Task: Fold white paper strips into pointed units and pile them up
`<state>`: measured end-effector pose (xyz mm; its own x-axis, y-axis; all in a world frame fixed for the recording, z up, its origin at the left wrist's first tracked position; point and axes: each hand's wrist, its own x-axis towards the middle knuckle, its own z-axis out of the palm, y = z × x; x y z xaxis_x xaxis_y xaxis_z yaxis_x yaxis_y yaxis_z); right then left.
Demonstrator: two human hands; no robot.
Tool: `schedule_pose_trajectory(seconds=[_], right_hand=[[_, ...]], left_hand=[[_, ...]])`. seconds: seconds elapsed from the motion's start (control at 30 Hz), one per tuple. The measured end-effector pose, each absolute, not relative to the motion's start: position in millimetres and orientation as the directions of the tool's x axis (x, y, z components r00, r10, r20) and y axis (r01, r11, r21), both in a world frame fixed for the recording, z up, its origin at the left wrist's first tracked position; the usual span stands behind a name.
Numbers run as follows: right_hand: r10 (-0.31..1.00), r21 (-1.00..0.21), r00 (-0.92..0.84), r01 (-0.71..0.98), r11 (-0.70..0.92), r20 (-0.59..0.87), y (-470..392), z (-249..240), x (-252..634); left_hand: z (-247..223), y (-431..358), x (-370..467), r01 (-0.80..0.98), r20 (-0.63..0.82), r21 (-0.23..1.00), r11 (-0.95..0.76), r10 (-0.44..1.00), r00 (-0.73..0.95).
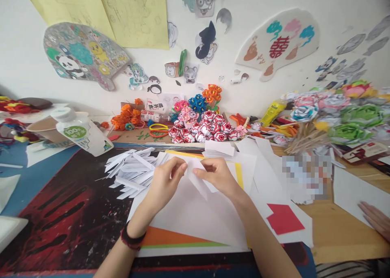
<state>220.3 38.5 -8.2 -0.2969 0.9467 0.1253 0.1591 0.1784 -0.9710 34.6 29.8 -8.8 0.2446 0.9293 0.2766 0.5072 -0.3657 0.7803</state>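
right hand (219, 175): white paper piece (198, 182) pinched | left hand (166, 180): fingertips at its edge, grip unclear | piece: above white sheets (195, 219), could be creased askew by uneven pull | folded strips (134, 172): beside left hand, could be scattered if brushed

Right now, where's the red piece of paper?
In the head view, the red paper lies to the right of the right forearm, on white paper.

my wristband (133, 236) is black and dark red; the bottle (81, 132) is white with a green label, the rolled flowers (210, 126) red-and-white, the angular paper piece (284, 218) plain red.
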Motion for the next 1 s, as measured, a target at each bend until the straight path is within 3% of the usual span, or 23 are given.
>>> schedule_pose_trajectory(seconds=[0.13,0.3,0.47,0.57,1.0], right_hand=[[0.956,-0.964,-0.277,0.211,0.163,0.101,39.5,-7.4,222.3],[0.998,-0.997,-0.057,0.067,0.043,0.039,42.7,-7.7,222.5],[0.962,-0.989,-0.264,-0.106,-0.106,-0.075,43.3,-11.2,215.5],[0.961,-0.990,-0.274,-0.129,-0.065,-0.027,42.4,-14.4,213.2],[0.948,-0.998,-0.311,0.056,-0.043,-0.058,43.3,-15.9,225.4]], left_hand=[[-4.7,29.3,34.1,0.403,0.274,0.853,-0.333,0.941,0.198],[-7.0,29.8,38.0,0.077,0.155,0.984,-0.159,0.987,0.051],[-7.0,27.5,46.9,-0.101,0.023,0.995,-0.015,0.997,0.079],[-6.8,25.9,50.4,-0.075,0.009,0.997,-0.001,0.994,0.107],[-10.9,30.9,38.0,0.366,0.078,0.922,-0.126,0.986,0.145]])
